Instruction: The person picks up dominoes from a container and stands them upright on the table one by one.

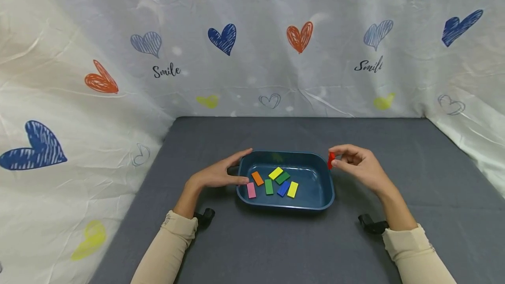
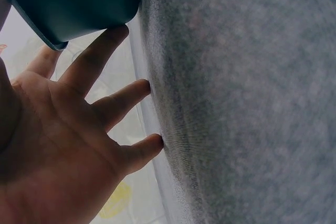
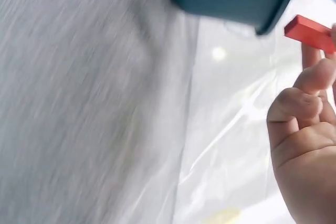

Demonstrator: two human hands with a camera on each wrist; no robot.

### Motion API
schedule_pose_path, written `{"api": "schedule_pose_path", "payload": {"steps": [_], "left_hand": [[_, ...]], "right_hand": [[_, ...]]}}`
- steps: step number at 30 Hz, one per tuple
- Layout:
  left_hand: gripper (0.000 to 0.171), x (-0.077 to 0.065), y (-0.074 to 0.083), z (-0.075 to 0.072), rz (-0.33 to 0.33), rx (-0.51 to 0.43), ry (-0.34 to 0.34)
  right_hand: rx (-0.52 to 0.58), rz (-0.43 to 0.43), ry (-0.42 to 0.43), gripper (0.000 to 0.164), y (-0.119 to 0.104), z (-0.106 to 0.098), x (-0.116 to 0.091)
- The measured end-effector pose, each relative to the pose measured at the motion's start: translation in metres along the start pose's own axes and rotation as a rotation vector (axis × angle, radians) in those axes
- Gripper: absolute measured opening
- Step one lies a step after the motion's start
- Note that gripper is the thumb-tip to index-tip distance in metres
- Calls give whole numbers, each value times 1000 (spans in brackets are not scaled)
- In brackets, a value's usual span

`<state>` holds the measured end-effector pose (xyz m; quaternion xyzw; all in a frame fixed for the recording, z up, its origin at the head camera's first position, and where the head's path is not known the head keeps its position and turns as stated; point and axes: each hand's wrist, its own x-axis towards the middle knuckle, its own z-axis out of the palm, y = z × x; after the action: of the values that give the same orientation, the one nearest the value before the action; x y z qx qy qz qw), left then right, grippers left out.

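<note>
Right of centre, we saw the right hand (image 1: pixel 360 166) pinching a red block (image 1: pixel 331 160) just beside the blue tray (image 1: pixel 311 183); the left hand (image 1: pixel 215 175), its grip spread straight, touched the tray's left end. A loose pinch, we judged, could drop the block outside.

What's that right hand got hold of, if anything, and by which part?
The right hand holds a red block, pinched toward its upper end; the lower end sticks out free.

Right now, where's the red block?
In the head view, the red block is on the right, in the grip of the right hand, by the right end of the blue tray; the right wrist view shows them apart.
</note>
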<state>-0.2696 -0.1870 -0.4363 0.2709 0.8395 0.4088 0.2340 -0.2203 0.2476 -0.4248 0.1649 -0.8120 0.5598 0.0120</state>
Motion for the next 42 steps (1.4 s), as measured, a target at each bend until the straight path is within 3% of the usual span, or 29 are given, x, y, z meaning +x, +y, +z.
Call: {"api": "schedule_pose_path", "payload": {"steps": [8,17,42], "left_hand": [[90,0,1,-1,6,-2,1],[90,0,0,0,6,-4,-3],[93,1,0,-1,1,-4,-3]], "right_hand": [[-148,99,-45,33,15,-19,-14],[-167,152,-186,30,25,-26,-16],[-174,172,-207,30,30,-25,-15]]}}
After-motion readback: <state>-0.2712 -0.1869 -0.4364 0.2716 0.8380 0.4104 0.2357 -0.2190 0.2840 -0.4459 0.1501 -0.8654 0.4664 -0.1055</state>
